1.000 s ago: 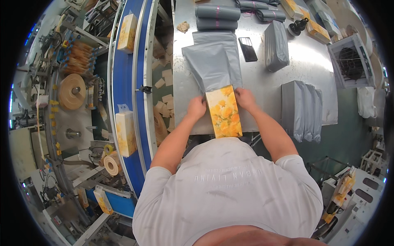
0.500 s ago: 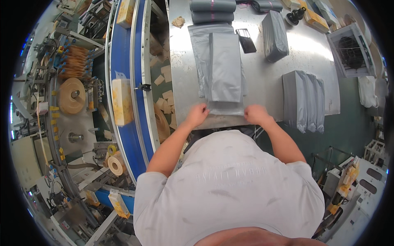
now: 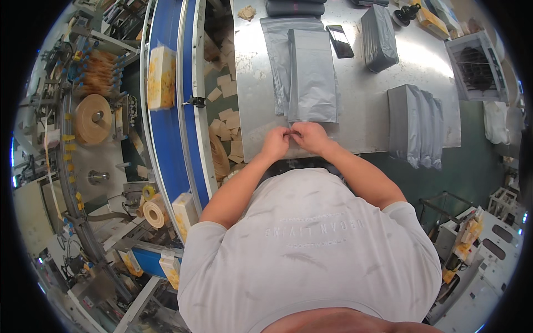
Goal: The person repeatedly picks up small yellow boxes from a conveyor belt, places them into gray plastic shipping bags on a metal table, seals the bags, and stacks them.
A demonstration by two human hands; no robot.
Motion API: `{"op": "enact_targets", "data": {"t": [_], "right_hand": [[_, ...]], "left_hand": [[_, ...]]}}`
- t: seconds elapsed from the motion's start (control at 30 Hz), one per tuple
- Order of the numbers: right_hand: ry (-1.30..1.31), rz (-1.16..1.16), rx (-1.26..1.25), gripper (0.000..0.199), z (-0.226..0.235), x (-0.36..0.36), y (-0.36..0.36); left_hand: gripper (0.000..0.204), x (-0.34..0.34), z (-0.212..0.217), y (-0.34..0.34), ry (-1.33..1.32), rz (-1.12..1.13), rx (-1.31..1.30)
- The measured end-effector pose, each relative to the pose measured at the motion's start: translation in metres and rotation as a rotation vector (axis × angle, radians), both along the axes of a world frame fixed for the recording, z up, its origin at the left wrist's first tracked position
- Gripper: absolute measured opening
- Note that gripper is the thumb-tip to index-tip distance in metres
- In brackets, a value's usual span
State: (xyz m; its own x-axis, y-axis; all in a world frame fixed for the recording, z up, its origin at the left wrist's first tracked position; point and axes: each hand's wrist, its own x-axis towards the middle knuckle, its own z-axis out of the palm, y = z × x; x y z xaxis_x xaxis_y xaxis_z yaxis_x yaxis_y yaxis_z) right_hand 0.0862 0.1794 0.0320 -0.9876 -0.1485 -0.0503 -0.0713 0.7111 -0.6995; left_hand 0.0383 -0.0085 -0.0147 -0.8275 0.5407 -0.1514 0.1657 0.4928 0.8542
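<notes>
A filled grey plastic bag (image 3: 312,77) lies lengthwise in front of me on the metal table, on top of flat grey bags (image 3: 276,50). My left hand (image 3: 277,142) and my right hand (image 3: 310,136) meet at its near left corner, fingers closed and pinched together. Between the fingertips is the near edge of the bag, mostly hidden by the fingers. Whether its end is folded cannot be made out. A black phone (image 3: 340,41) lies just right of the bag's far end.
Several filled grey packs (image 3: 413,126) stand at the table's right edge, and another grey pack (image 3: 380,39) farther back. Rolled grey bags (image 3: 295,8) lie at the far side. On my left runs a blue conveyor (image 3: 164,130) carrying yellow-and-white packs (image 3: 161,77).
My right hand has moved left across the bag's near end to meet my left hand, which shifted slightly right. Packs on the conveyor have moved along.
</notes>
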Motion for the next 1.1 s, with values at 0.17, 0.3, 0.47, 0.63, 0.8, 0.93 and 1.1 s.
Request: {"op": "enact_targets", "data": {"t": [0.17, 0.3, 0.47, 0.63, 0.8, 0.93, 1.1], "right_hand": [[0.025, 0.052, -0.048, 0.013, -0.002, 0.077, 0.033], [-0.643, -0.389, 0.281, 0.013, -0.035, 0.245, 0.114], [-1.159, -0.032, 0.528, 0.022, -0.011, 0.292, 0.151], [0.272, -0.062, 0.552, 0.048, 0.064, 0.105, 0.133], [0.555, 0.497, 0.612, 0.048, 0.047, 0.029, 0.146], [0.375, 0.299, 0.198, 0.022, 0.002, 0.027, 0.171], [-0.120, -0.660, -0.553, 0.024, -0.024, 0.014, 0.152]], "left_hand": [[0.014, 0.003, 0.004, -0.010, -0.149, -0.016, 0.023], [0.022, 0.000, 0.020, -0.020, -0.250, -0.075, -0.070], [0.037, -0.033, 0.051, -0.022, 0.661, -0.391, -0.062], [0.028, -0.069, 0.051, 0.010, 1.021, -0.870, -0.017], [0.020, -0.083, 0.055, 0.023, 1.136, -0.988, -0.089], [0.006, -0.083, 0.051, 0.021, 0.908, -0.790, 0.006], [0.019, -0.073, 0.034, 0.044, -0.057, 0.001, 0.061]]}}
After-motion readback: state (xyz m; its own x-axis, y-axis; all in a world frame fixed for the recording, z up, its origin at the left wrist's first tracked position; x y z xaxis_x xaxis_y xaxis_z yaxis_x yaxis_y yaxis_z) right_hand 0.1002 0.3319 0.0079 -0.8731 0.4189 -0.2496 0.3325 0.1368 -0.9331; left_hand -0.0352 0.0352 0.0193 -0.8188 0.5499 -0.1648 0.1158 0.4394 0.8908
